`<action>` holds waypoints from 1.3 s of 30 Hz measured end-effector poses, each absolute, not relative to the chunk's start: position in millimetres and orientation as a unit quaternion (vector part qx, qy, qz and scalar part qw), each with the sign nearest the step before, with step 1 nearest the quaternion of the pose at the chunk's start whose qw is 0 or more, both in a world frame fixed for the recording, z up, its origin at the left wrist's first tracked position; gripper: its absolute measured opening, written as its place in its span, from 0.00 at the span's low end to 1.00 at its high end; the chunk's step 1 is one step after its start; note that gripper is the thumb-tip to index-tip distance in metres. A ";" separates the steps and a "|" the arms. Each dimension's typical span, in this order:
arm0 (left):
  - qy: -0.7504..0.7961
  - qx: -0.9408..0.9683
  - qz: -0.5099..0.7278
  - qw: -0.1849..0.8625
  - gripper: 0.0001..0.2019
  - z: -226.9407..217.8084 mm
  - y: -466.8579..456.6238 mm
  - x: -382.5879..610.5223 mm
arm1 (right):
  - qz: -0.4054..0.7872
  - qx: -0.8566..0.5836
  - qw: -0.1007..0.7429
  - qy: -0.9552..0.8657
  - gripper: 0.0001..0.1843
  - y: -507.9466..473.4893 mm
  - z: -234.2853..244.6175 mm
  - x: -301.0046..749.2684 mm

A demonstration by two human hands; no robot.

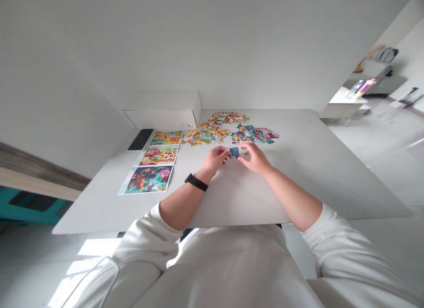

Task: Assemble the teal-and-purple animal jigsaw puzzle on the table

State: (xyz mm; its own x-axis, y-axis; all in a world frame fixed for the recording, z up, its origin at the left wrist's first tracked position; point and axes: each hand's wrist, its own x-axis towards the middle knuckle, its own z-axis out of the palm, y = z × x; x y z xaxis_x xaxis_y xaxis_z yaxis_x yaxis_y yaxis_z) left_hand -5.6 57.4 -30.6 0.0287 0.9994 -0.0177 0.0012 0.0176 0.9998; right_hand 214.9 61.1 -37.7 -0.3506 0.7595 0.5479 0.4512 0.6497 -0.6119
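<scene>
My left hand (pixel 217 159), with a black band on its wrist, pinches a dark blue jigsaw piece (pixel 234 153) by its left side. On the other side of that piece my right hand (pixel 254 157) is held with thumb and fingers apart; whether a fingertip touches the piece I cannot tell. Just beyond my hands lies a heap of blue and purple jigsaw pieces (pixel 255 134). A yellow and orange heap (pixel 207 133) is to its left, and a red and green heap (pixel 229 118) lies farther back.
Three printed pictures lie at the left: a dark blue one (pixel 149 180), a farm scene (pixel 159 155) and a yellow one (pixel 165 137). Beside them is a black phone (pixel 141 139). A white box (pixel 162 111) stands at the back of the table (pixel 331 180), against the wall.
</scene>
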 end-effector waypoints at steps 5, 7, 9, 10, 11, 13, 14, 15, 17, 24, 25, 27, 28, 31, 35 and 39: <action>0.496 0.506 0.484 0.514 0.21 -32.9 56.8 -3.8 | 0.111 -0.333 0.392 -0.850 0.09 58.0 -29.2 216.8; 0.496 0.504 0.481 0.518 0.21 -33.4 56.8 -3.2 | 0.115 -0.346 0.375 -0.852 0.08 58.4 -26.2 218.3; 0.497 0.500 0.476 0.525 0.21 -33.7 56.8 -2.8 | 0.128 -0.362 0.358 -0.851 0.08 60.9 -22.9 222.8; 0.498 0.499 0.473 0.528 0.21 -34.0 57.0 -2.8 | 0.135 -0.370 0.351 -0.849 0.08 63.0 -21.4 226.7; 0.498 0.500 0.471 0.529 0.21 -34.4 57.2 -2.7 | 0.141 -0.380 0.345 -0.846 0.08 65.8 -20.1 231.8; 0.501 0.512 0.464 0.521 0.20 -36.2 57.9 -3.1 | 0.153 -0.403 0.336 -0.837 0.09 73.0 -18.8 245.0; 0.503 0.528 0.459 0.508 0.20 -37.6 58.2 -3.5 | 0.158 -0.415 0.330 -0.833 0.09 77.2 -19.2 252.4; 0.503 0.552 0.451 0.488 0.19 -39.2 58.2 -4.0 | 0.163 -0.426 0.324 -0.829 0.09 81.5 -20.1 260.0; 0.499 0.617 0.431 0.429 0.15 -42.5 57.3 -5.3 | 0.172 -0.443 0.308 -0.824 0.09 90.1 -23.7 273.6; 0.402 0.823 0.297 0.270 0.19 -47.3 49.0 1.0 | 0.190 -0.482 0.282 -0.808 0.09 108.1 -38.9 290.8; 0.385 0.842 0.278 0.255 0.21 -47.1 49.2 4.2 | 0.186 -0.485 0.282 -0.807 0.09 109.1 -40.2 290.5; 0.363 0.874 0.234 0.223 0.24 -46.5 51.5 11.8 | 0.176 -0.489 0.283 -0.806 0.10 110.2 -42.0 289.7; 0.359 0.885 0.211 0.207 0.25 -46.1 53.3 15.9 | 0.173 -0.488 0.283 -0.807 0.10 110.5 -42.6 289.3; 0.361 0.903 0.161 0.172 0.27 -45.0 59.1 27.6 | 0.168 -0.482 0.286 -0.811 0.11 110.8 -43.2 288.9; 0.363 0.907 0.144 0.158 0.27 -45.7 62.5 36.5 | 0.156 -0.479 0.284 -0.816 0.11 111.0 -43.1 288.9; 0.370 0.898 0.171 0.165 0.26 -48.9 61.7 37.7 | 0.151 -0.479 0.273 -0.820 0.12 110.6 -43.1 288.5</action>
State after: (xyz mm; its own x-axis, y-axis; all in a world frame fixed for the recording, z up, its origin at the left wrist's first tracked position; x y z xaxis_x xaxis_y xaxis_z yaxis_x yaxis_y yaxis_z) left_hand 37.7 61.7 -48.9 0.6680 0.7207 0.1855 0.6080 -0.6722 0.4225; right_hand 288.5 110.6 -43.1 -0.3921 0.8685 0.3033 0.7030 0.4955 -0.5102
